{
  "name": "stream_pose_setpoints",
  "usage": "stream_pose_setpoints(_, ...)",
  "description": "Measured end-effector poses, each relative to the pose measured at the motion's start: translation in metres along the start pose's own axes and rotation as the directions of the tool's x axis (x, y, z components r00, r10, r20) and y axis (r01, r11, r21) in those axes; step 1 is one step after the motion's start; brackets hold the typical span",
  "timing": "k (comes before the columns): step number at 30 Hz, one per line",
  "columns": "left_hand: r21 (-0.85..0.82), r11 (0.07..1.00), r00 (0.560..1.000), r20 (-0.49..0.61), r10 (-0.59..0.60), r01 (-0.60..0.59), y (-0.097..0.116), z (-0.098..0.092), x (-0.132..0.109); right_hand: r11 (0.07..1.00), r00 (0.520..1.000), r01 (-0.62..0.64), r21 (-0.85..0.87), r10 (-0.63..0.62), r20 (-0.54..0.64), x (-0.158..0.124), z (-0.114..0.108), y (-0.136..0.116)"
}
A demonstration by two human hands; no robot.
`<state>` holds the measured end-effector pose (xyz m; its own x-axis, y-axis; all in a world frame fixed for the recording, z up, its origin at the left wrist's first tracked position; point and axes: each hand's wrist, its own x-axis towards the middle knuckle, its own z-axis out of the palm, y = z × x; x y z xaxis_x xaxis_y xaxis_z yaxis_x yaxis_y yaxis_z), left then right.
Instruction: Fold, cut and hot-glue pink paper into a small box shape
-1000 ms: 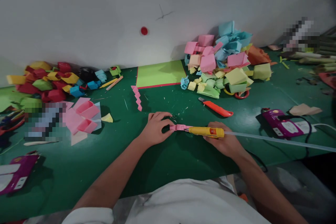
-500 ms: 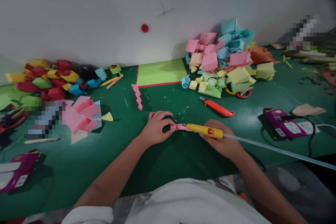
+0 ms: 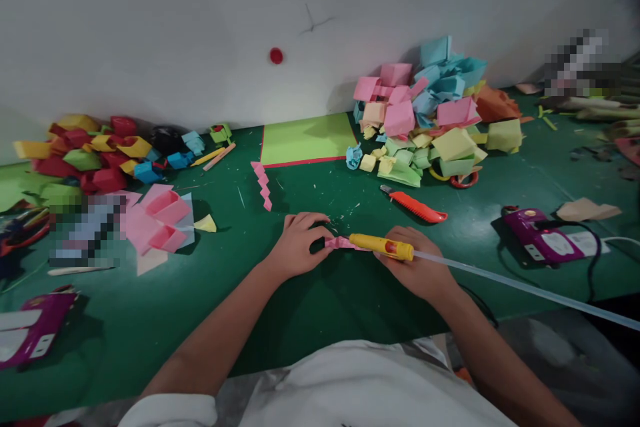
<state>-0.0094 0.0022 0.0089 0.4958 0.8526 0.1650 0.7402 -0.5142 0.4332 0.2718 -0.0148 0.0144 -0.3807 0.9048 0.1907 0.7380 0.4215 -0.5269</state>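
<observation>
My left hand [image 3: 298, 242] rests on the green table [image 3: 310, 307], fingers curled and pinching the left end of a small folded pink paper piece [image 3: 339, 242]. In my right hand [image 3: 417, 268] is a yellow glue gun [image 3: 382, 245] with a long clear glue stick [image 3: 520, 287] trailing off to the right. The gun's nozzle lies over the pink piece, pointing left toward my left fingers.
An orange utility knife [image 3: 414, 205] lies just beyond my hands. Behind are a pink zigzag strip [image 3: 262, 184], a green sheet [image 3: 306, 139], and a pile of pastel folded papers [image 3: 425, 113]. Bright folded papers [image 3: 95, 150] and pink pieces [image 3: 160, 220] sit left; a purple device [image 3: 537, 237] right.
The glue gun has slid leftward along the pink piece, its nozzle now closer to my left fingers. My left hand has stayed in place.
</observation>
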Motion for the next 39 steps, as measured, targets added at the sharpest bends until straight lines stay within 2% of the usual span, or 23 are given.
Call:
stream_pose_setpoints(12,-0.009,1.000,1.000,0.006,0.002,-0.002,0.000,-0.001,0.000,0.997,0.997,-0.068,0.037,0.069,-0.037,-0.001,0.007,0.003)
stream_pose_setpoints(20,-0.014,1.000,1.000,0.015,-0.003,0.003,-0.001,0.000,-0.001,0.989,0.991,-0.132,0.066,0.133,-0.011,-0.005,0.009,0.006)
stream_pose_setpoints(39,-0.010,1.000,1.000,0.014,-0.002,0.002,-0.001,0.000,0.000,0.963,0.980,-0.194,0.189,0.200,-0.014,-0.007,0.011,0.010)
